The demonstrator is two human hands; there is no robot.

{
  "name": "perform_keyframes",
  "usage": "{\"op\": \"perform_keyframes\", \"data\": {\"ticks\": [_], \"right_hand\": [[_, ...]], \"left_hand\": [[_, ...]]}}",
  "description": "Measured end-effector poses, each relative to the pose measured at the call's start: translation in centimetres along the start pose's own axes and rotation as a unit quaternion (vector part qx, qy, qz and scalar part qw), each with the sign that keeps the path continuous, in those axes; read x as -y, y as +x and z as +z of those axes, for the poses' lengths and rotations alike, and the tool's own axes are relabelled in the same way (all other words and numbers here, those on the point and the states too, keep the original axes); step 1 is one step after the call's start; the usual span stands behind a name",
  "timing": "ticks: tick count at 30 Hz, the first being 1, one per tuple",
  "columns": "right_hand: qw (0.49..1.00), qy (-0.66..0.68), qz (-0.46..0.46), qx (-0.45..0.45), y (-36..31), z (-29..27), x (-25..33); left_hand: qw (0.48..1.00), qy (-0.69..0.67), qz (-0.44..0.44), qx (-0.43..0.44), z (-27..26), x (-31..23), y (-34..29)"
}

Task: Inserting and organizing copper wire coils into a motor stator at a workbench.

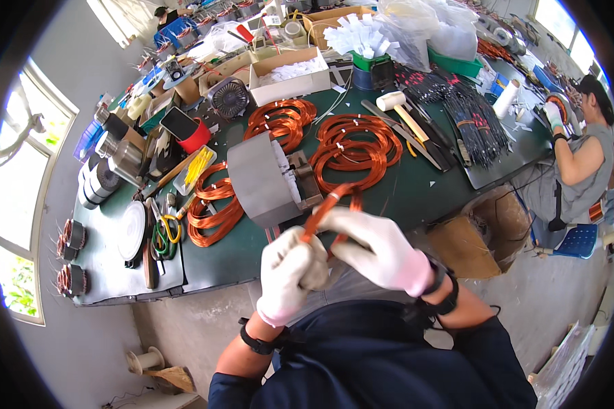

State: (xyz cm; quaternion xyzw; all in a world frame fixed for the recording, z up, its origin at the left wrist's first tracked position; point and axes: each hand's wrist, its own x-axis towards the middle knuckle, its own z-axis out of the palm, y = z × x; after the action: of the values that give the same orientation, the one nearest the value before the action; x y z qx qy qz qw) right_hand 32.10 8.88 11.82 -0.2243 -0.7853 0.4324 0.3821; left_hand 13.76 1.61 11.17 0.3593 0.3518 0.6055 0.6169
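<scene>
Both my hands wear white gloves and meet in front of my chest, at the table's near edge. My left hand point(292, 269) is closed around one side of a copper wire coil point(326, 209). From the other side, my right hand point(382, 249) grips the same coil, its fingers bent over the wire. Parts of the coil are hidden behind the gloves. Just beyond stands a grey motor stator point(260, 178), with white paper slips showing at its right end. Coils of copper wire point(358, 146) lie to its right, behind it, and more coils point(211, 215) on its left.
A mallet point(406, 116) and long blades lie right of the coils. Scissors point(164, 235), a white disc point(131, 230) and a small fan point(229, 99) sit on the left. A cardboard box point(484, 232) stands below the table's right edge. A co-worker point(580, 150) sits at right.
</scene>
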Motion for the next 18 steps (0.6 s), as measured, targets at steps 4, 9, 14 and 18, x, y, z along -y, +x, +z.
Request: {"op": "perform_keyframes", "data": {"ticks": [4, 9, 14, 18], "right_hand": [[0.985, -0.125, -0.02, -0.114, 0.4, 1.2, -4.3], [0.947, -0.264, -0.163, -0.084, -1.1, 0.1, 0.9], [0.937, -0.305, -0.171, 0.014, 0.2, -0.3, -0.7], [0.941, -0.314, -0.125, -0.027, -0.5, 0.1, -0.1]], "left_hand": [[0.998, 0.032, -0.044, 0.022, -0.6, 0.4, -0.3], [0.994, 0.076, -0.071, 0.035, -2.1, -2.2, -0.9], [0.925, 0.373, -0.033, 0.055, -1.2, -1.4, -0.3], [0.778, 0.557, 0.29, -0.016, -3.1, 2.1, 0.5]]}}
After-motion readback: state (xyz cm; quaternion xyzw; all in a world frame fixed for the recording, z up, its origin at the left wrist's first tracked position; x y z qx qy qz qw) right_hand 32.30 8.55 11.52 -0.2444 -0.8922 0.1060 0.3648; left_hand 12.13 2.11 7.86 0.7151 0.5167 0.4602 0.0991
